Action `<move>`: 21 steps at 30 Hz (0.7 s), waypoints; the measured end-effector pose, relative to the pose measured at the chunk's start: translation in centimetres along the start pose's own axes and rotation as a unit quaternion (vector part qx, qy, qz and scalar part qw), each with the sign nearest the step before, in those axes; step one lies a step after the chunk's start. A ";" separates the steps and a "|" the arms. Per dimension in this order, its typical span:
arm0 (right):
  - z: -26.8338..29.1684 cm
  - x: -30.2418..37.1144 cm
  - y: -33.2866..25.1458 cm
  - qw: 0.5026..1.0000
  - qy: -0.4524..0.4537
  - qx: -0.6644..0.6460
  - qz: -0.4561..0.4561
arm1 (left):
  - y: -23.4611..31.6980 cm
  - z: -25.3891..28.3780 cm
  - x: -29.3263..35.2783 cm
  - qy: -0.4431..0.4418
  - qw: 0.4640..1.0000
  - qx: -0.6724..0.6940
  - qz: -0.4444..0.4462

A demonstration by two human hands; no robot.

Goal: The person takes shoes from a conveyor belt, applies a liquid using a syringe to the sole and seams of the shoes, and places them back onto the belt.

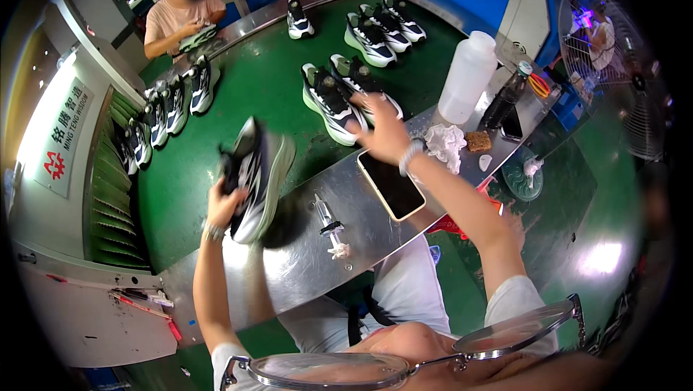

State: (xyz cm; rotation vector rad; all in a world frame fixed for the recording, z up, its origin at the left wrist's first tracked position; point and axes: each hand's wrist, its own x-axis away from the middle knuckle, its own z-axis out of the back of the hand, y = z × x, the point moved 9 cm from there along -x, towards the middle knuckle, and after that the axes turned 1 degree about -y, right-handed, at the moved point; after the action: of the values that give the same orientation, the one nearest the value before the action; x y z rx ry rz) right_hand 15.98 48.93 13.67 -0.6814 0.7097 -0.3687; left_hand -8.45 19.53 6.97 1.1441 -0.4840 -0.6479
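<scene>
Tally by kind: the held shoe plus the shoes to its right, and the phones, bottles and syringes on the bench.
Shoes: 7 (held shoe, lone shoe, far trio, near pair)
Phones: 2 (light-edged phone, dark phone)
Bottles: 2 (white bottle, dark bottle)
Syringes: 1 (clear syringe)
Total: 12

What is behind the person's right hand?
Behind the right hand, two dark-and-white shoes show in part on the green surface; what it covers cannot be seen.

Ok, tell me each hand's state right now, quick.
Left hand: closed, holding a shoe.
Right hand: open, at another shoe; can't tell whether it's touching.
</scene>
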 end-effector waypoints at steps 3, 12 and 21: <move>-4.7 9.8 -8.5 0.958 -0.226 -0.024 0.174 | -1.3 2.9 9.7 -0.088 0.994 -0.034 0.055; -12.3 16.8 -9.1 0.926 -0.315 0.134 0.160 | -1.3 3.6 21.7 -0.134 0.957 -0.251 -0.049; 0.3 13.8 -4.9 0.997 0.019 -0.063 0.051 | -10.4 5.2 24.2 0.315 0.903 0.230 0.181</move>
State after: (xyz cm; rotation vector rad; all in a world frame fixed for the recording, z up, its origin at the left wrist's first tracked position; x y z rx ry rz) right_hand 25.54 38.27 10.69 -0.7565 0.8055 -0.2458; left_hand 3.34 -3.51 -0.32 1.5741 -0.2767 0.1919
